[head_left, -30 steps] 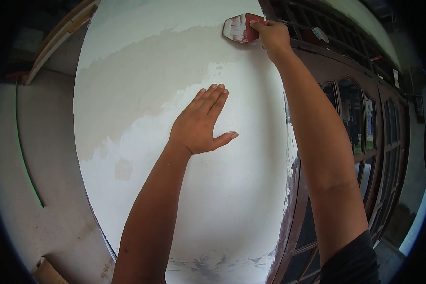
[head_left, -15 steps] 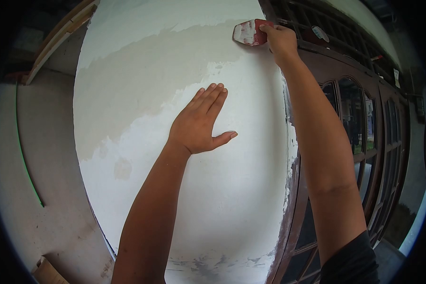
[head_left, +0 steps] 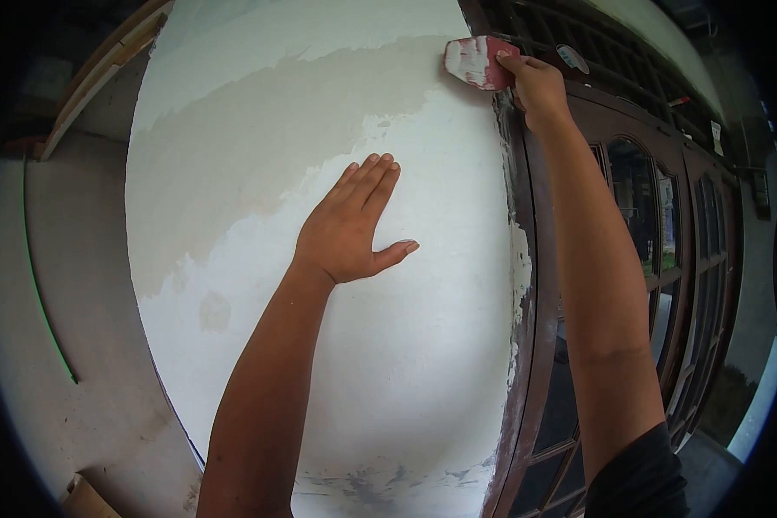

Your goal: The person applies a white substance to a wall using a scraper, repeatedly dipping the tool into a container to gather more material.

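Note:
My right hand grips a red putty knife whose blade is smeared with white paste. The tool is at the upper right edge of the wall panel, beside the dark frame. Fingers stretched out and thumb apart, my left hand lies flat against the white area in the middle of the panel. Above and left of it runs a broad greyish patch with a ragged lower edge. Grey marks show low on the panel.
Along the right stands a dark brown door with glass panes. A green line hangs down the grey wall at left, below a curved wooden piece. A brown object rests at the bottom left.
The putty knife has moved right with my right hand, to the panel's edge by the dark frame. My left hand stays flat on the panel; the view has shifted slightly.

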Demonstrator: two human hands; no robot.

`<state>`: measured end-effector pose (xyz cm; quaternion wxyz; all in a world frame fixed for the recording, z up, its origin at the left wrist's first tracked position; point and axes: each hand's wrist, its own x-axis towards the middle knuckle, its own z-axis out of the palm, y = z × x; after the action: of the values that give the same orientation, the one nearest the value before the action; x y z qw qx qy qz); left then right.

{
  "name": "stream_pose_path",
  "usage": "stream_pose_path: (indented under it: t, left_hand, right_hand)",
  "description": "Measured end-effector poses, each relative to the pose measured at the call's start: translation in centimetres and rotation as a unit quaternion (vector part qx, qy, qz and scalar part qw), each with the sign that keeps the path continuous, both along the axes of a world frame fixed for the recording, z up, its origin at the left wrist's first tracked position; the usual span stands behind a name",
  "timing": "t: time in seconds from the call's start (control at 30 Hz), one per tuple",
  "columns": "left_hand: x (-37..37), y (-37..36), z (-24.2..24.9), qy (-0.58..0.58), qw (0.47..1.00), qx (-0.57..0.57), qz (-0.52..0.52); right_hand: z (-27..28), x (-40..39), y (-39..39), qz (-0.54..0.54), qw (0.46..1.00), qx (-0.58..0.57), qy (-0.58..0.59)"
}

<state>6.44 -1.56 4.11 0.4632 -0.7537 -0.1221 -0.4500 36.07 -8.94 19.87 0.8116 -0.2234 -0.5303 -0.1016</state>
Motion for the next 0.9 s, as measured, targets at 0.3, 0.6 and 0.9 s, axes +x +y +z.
stream_pose_path:
  t: [0.3,0.6,0.9]
  left_hand:
    - [0.0,-0.1,0.0,0.005,1.000,0.006,-0.004]
    - [0.0,0.0,0.0,0.000,1.000,0.011,-0.005]
    - [0.0,-0.1,0.0,0.000,1.000,0.001,0.002]
  right_hand:
    - [-1.3,-4.1,0.9,-0.171,0.983,-0.070,-0.018]
    - [-3.3,-4.9,-0.2,0.006,0.994,-0.016,-0.106]
    - [-3.8,-4.6,2.1,-0.128,0.988,-0.054,-0.071]
